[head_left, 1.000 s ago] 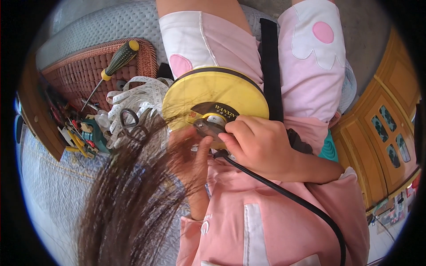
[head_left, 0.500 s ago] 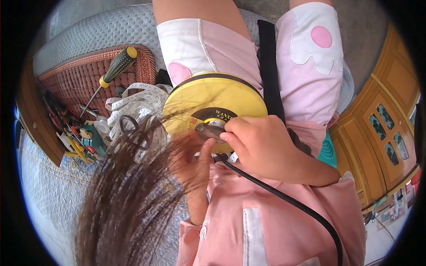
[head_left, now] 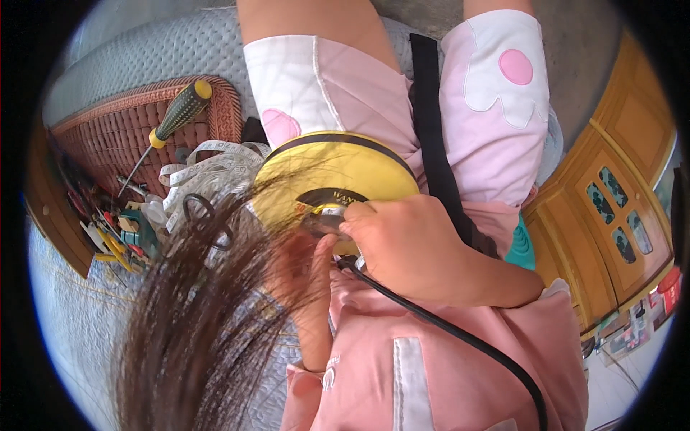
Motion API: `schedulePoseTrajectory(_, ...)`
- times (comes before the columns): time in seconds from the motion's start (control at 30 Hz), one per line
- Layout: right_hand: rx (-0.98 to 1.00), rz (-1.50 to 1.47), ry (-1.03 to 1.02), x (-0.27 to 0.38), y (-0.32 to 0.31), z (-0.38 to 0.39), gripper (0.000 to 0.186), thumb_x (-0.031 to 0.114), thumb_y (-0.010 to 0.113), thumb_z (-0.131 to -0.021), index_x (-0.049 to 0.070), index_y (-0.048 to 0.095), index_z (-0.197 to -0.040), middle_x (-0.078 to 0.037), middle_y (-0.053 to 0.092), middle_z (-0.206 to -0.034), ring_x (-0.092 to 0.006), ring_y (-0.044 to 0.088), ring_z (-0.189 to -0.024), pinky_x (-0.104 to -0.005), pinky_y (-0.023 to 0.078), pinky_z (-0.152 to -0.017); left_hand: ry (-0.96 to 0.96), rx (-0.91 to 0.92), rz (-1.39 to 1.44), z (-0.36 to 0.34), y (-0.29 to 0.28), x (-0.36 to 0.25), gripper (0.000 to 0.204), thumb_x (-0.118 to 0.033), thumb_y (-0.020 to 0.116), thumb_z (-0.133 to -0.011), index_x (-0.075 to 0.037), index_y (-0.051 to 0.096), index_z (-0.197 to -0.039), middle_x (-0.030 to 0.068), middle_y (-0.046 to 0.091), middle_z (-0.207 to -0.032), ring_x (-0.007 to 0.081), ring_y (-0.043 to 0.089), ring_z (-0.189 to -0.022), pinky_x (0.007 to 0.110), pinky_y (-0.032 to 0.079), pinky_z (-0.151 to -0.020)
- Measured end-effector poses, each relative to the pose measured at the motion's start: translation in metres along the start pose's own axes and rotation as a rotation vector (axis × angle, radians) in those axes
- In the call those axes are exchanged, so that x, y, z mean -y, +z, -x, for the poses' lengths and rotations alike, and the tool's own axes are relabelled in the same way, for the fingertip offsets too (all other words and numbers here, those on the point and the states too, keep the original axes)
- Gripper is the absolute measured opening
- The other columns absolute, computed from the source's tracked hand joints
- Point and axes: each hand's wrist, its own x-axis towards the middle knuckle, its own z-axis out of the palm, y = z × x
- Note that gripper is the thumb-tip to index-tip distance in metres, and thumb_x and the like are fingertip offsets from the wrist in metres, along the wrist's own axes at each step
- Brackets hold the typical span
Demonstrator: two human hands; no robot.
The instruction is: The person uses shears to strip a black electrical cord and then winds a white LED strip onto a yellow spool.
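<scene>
A round yellow tape measure reel (head_left: 345, 167) with a black band along its rim leans upright in my lap. My right hand (head_left: 395, 241) is closed at its hub, thumb and curled fingers pinching a dark grey piece (head_left: 323, 225), perhaps the crank handle. My left hand (head_left: 298, 266) is at the reel's lower left, close to the same piece. Its thumb points up, while strands of hair hide most of its fingers. Loose white measuring tape (head_left: 215, 169) lies heaped left of the reel.
A screwdriver (head_left: 176, 118) with a black and yellow handle rests against a reddish-brown woven mat (head_left: 115, 122). Several small tools lie beside a teal object (head_left: 141, 231) at the left. A black cord (head_left: 460, 334) crosses my pink top. Wooden cabinets (head_left: 604, 215) stand at the right.
The view has shifted slightly, and the reel sits a little lower in it, its upper part turned somewhat. Both hands stay at the hub, the right one moved slightly.
</scene>
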Motion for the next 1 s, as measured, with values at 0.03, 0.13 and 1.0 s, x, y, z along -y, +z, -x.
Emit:
schedulePoseTrajectory(0.03,0.005,0.002,-0.002,-0.001,0.001,0.0,0.02,0.019,0.061,-0.054,0.004,0.05,-0.064,-0.009,0.052,-0.052,-0.0203,0.054,-0.049,-0.028,0.042,-0.042,-0.008,0.009,0.016,-0.002,0.001,0.0,0.026,0.004,0.061,-0.062,0.002,0.047,-0.084,0.0023,0.051,-0.068,0.0055,0.048,-0.061,0.015,0.039,-0.051)
schedulePoseTrajectory(0.13,0.009,0.009,0.044,-0.005,0.006,0.002,0.021,0.019,0.06,-0.055,0.004,0.049,-0.064,-0.007,0.05,-0.052,-0.0196,0.053,-0.048,-0.0268,0.041,-0.041,-0.015,0.018,0.056,-0.004,0.004,-0.006,0.026,0.004,0.061,-0.061,0.002,0.048,-0.083,0.0019,0.05,-0.069,0.0053,0.048,-0.06,0.015,0.039,-0.05)
schedulePoseTrajectory(1.0,-0.427,-0.084,-0.113,-0.01,0.032,0.005,0.016,0.01,0.053,-0.061,0.004,0.05,-0.075,-0.004,0.043,-0.064,-0.0177,0.049,-0.046,-0.0264,0.038,-0.037,-0.014,0.041,0.078,-0.005,0.001,0.002,0.043,0.009,0.062,-0.057,0.0,0.045,-0.096,0.0036,0.049,-0.079,0.0056,0.047,-0.061,0.014,0.04,-0.05)
